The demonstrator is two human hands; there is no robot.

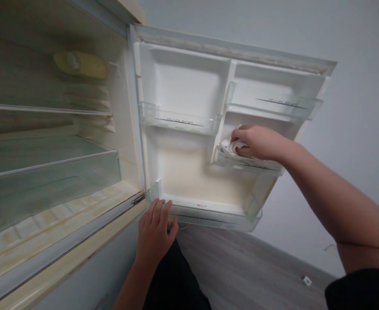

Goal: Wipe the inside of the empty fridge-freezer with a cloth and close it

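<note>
My right hand [252, 141] is closed on a crumpled white cloth [230, 145], pressed into the small middle shelf bin [247, 162] on the right part of the fridge door [192, 168]. Its fingertips are partly sunk in the folds. My left hand [155, 226] has its fingers stretched out near the left end of the long bottom door bin [211, 217]. Whether its fingertips touch the bin, I cannot tell. Above these are an upper left door bin [181, 120] and an upper right door bin [273, 103], both of clear plastic with dark lettering.
The open fridge [133, 168] stands at the left, with a shelf [47, 110], a clear drawer [53, 185] and yellowish stains on its floor. A light wall [353, 142] is behind the door. A small white object [306, 281] lies on the grey wood-look floor [241, 271].
</note>
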